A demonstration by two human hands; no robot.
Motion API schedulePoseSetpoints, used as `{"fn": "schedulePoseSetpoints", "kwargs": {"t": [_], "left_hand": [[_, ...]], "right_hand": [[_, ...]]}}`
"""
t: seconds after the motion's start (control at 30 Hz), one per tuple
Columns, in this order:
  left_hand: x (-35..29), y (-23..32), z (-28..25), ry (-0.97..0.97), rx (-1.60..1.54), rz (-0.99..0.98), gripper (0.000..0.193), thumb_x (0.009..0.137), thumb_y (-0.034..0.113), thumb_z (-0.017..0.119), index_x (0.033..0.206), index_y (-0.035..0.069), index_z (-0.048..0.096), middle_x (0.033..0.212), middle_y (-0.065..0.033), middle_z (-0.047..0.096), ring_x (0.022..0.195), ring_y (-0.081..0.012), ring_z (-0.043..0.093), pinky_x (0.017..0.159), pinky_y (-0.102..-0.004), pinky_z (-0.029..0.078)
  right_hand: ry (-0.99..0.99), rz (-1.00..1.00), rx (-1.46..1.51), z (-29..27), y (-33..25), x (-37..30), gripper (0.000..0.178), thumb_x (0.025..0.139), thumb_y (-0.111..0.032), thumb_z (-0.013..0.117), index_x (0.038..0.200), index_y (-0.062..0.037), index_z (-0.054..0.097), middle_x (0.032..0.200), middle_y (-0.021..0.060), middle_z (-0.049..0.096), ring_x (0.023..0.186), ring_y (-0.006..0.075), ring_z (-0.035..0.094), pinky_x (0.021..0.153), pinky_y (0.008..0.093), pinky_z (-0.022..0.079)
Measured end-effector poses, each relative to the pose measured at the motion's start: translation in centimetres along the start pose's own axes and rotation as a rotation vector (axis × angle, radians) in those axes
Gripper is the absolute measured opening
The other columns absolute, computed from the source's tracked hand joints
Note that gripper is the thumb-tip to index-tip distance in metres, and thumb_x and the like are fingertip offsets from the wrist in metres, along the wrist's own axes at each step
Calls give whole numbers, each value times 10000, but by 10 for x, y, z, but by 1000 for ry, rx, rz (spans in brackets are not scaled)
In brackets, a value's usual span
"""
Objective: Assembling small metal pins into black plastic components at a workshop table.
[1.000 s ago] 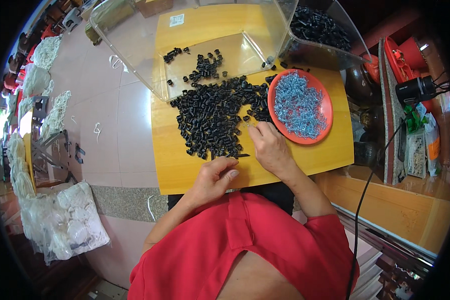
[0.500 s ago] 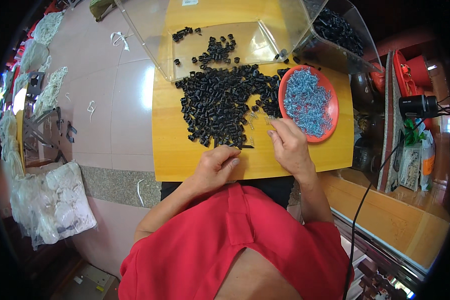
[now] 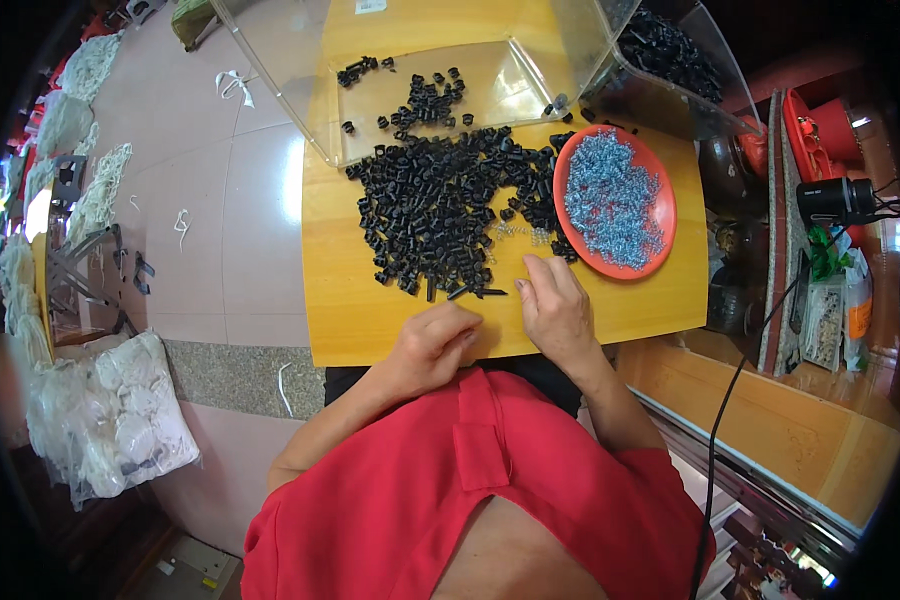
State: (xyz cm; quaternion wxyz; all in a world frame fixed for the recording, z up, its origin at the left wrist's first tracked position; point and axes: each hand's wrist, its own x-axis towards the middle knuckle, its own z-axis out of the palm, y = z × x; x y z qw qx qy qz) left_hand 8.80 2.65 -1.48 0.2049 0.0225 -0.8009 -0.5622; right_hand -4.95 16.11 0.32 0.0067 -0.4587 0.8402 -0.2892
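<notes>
My left hand point(image 3: 433, 343) is closed over the near edge of the table, thumb against curled fingers. Whatever it may hold is hidden. To its right, my right hand point(image 3: 557, 312) is above the wood with its thumb and fingertips drawn together; I cannot make out anything between them. Beyond both hands spreads a heap of small black plastic parts point(image 3: 425, 205), with slim black pieces point(image 3: 490, 292) at its near edge. A few loose metal springs point(image 3: 540, 237) lie just past my right fingertips. Many more small springs point(image 3: 610, 205) fill a red plate point(image 3: 669, 224) at the right.
A clear plastic bin point(image 3: 325, 145) stands at the far side of the yellow table point(image 3: 630, 310), with black parts around its base. Another clear bin point(image 3: 730, 85), at far right, holds black parts. A black cable point(image 3: 727, 400) runs down on the right.
My right hand has come back from the loose springs, toward me and slightly left. My left hand has drawn a little nearer my body, away from the slim black pieces.
</notes>
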Motion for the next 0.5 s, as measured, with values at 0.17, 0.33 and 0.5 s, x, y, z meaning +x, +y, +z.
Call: {"fn": "schedulePoseSetpoints", "kwargs": {"t": [0.17, 0.33, 0.5], "left_hand": [[-52, 23, -56, -185, -49, -424, 54, 752, 40, 592, 784, -2, 581, 679, -96, 590, 607, -198, 570, 553, -292, 444], [-137, 9, -130, -689, -303, -1294, 131, 746, 149, 620, 752, 18, 618, 633, -23, 587, 584, -129, 566, 508, -250, 436], [-229, 33, -121, -1099, -538, -1558, 276, 698, 219, 648, 873, 7, 619, 703, -82, 606, 588, -156, 576, 534, -266, 475]], "right_hand": [[-30, 2, 16, 3, 3, -1, 221, 723, -9, 572, 933, 17, 508, 822, 166, 505, 736, 350, 513, 629, 400, 416], [43, -34, -6, 9, 4, -3, 165, 738, -36, 545, 894, -2, 504, 797, 158, 494, 739, 337, 503, 624, 405, 408], [15, 83, 1, 14, 4, -11, 171, 731, -18, 547, 899, 0, 519, 823, 162, 510, 752, 342, 517, 657, 405, 419]]}}
